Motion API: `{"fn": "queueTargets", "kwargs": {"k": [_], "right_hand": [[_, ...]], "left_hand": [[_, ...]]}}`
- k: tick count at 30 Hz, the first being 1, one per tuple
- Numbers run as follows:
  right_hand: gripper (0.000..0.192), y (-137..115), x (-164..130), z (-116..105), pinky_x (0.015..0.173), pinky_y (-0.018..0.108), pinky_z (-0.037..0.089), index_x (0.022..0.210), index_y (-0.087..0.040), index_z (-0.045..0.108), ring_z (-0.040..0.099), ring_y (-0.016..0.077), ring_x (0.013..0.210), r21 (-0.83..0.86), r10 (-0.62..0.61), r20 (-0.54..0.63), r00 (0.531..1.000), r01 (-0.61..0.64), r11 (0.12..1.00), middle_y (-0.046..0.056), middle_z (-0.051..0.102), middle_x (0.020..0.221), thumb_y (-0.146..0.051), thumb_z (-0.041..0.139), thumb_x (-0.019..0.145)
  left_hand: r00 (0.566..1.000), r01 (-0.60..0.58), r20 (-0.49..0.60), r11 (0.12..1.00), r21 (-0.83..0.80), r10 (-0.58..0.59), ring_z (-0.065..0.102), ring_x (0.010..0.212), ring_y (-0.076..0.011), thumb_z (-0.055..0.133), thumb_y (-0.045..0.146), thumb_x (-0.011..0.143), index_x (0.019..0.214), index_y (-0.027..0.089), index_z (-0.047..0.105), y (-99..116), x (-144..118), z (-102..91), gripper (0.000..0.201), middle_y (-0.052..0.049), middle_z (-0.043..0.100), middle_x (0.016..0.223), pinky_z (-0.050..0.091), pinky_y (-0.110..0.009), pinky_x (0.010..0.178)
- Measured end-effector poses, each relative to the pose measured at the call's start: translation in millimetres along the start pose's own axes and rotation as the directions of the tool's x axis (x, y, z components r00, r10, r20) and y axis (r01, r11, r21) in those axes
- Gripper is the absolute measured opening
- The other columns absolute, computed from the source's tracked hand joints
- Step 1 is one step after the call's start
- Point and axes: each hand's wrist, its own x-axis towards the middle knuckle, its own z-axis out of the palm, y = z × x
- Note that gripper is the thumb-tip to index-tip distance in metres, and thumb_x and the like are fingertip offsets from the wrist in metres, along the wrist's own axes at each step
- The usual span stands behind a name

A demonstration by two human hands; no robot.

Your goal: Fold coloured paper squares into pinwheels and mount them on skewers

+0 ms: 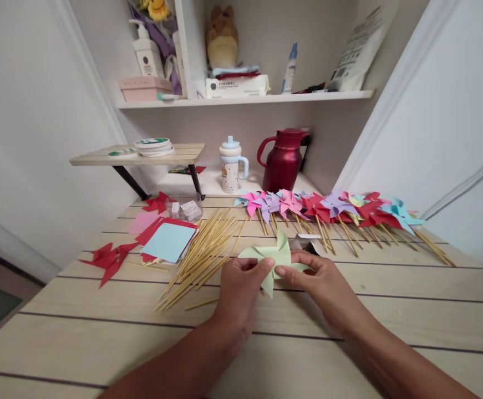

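Note:
A pale green paper pinwheel [281,254] is held above the table between both hands, its folded blades spread outward. My left hand [241,291] grips its left side, thumb pressed near the middle. From the right, my right hand [322,280] pinches it with the thumb close to the centre. The fingers behind the paper are partly hidden. Just beyond the hands sits a small open box [309,243], partly covered by the right fingers. Left of the hands lies a loose pile of thin wooden sticks [208,255].
Finished pinwheels on sticks [316,208] line the table's back right. A stack of coloured paper squares [168,242], a red folded pinwheel [110,260] and a clear box [186,209] lie left. Behind stand a cup [229,169], a red jug [283,160] and a small raised shelf [100,158].

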Motion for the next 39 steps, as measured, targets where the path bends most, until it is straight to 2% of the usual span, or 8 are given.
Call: {"fn": "queueTargets", "kwargs": {"k": [4, 8, 15, 18, 23, 29, 39], "right_hand": [[0.036, 1, -1, -3, 0.077, 0.036, 0.051, 0.086, -0.019, 0.076, 0.069, 0.0262, 0.082, 0.032, 0.062, 0.053, 0.997, -0.063, 0.997, 0.005, 0.076, 0.083, -0.048, 0.083, 0.065], [0.035, -2, -2, -2, 0.068, 0.033, 0.05, 0.085, -0.019, 0.075, 0.068, 0.0248, 0.077, 0.116, 0.141, 0.079, 0.987, -0.15, 0.982, 0.004, 0.075, 0.074, -0.044, 0.086, 0.062], [0.033, -4, -2, -4, 0.065, 0.032, 0.051, 0.078, -0.017, 0.073, 0.067, 0.0212, 0.067, 0.195, 0.178, 0.09, 0.98, -0.192, 0.962, 0.006, 0.075, 0.073, -0.041, 0.087, 0.06], [0.032, -6, -2, -4, 0.066, 0.033, 0.051, 0.075, -0.017, 0.071, 0.067, 0.0209, 0.066, 0.205, 0.167, 0.084, 0.982, -0.181, 0.962, 0.006, 0.076, 0.076, -0.041, 0.086, 0.06], [0.03, -3, -1, -5, 0.066, 0.031, 0.049, 0.075, -0.018, 0.07, 0.064, 0.0189, 0.068, 0.17, 0.118, 0.059, 0.991, -0.126, 0.977, 0.004, 0.074, 0.077, -0.04, 0.086, 0.062], [0.029, 5, 1, -9, 0.072, 0.033, 0.046, 0.08, -0.018, 0.071, 0.063, 0.0207, 0.075, 0.069, 0.03, 0.043, 0.999, -0.033, 0.997, 0.003, 0.073, 0.078, -0.043, 0.081, 0.07], [0.026, 5, 0, -9, 0.071, 0.03, 0.044, 0.08, -0.02, 0.07, 0.061, 0.018, 0.073, 0.059, 0.024, 0.047, 0.999, -0.027, 0.998, 0.0, 0.071, 0.076, -0.043, 0.08, 0.073]], "left_hand": [[1.0, 0.016, 0.002, 1.0, 0.005, -0.016, 0.06, 0.059, -0.0146, 0.085, 0.035, 0.061, 0.065, 0.011, 0.074, 0, -2, 1.1, 0.027, -0.006, 0.072, 0.067, 0.044, -0.027, 0.062], [0.999, 0.041, -0.005, 0.999, 0.005, -0.041, 0.059, 0.06, -0.0145, 0.086, 0.036, 0.06, 0.066, 0.012, 0.075, 1, -3, 1.9, 0.027, -0.006, 0.071, 0.068, 0.044, -0.027, 0.064], [0.978, 0.105, 0.188, 0.992, -0.075, -0.089, 0.055, 0.061, -0.0129, 0.08, 0.044, 0.069, 0.073, 0.013, 0.075, 5, -3, 0.8, 0.032, -0.003, 0.067, 0.065, 0.042, -0.027, 0.066], [0.972, 0.097, 0.222, 0.992, -0.076, -0.078, 0.055, 0.066, -0.0135, 0.078, 0.044, 0.072, 0.076, 0.013, 0.075, 6, -3, 0.5, 0.031, -0.003, 0.067, 0.068, 0.042, -0.027, 0.07], [0.981, 0.041, 0.188, 0.999, 0.006, -0.041, 0.058, 0.072, -0.0151, 0.083, 0.035, 0.066, 0.076, 0.013, 0.075, 8, -6, 0.4, 0.025, -0.005, 0.071, 0.077, 0.043, -0.027, 0.073], [0.995, 0.016, 0.094, 0.999, 0.032, -0.019, 0.06, 0.07, -0.015, 0.086, 0.03, 0.06, 0.072, 0.013, 0.075, 10, -7, 1.3, 0.023, -0.006, 0.072, 0.076, 0.043, -0.026, 0.072], [0.999, 0.016, 0.038, 0.997, 0.075, -0.019, 0.06, 0.064, -0.0146, 0.085, 0.032, 0.061, 0.07, 0.013, 0.076, 7, -6, 1.6, 0.023, -0.006, 0.072, 0.071, 0.043, -0.026, 0.065]]}}
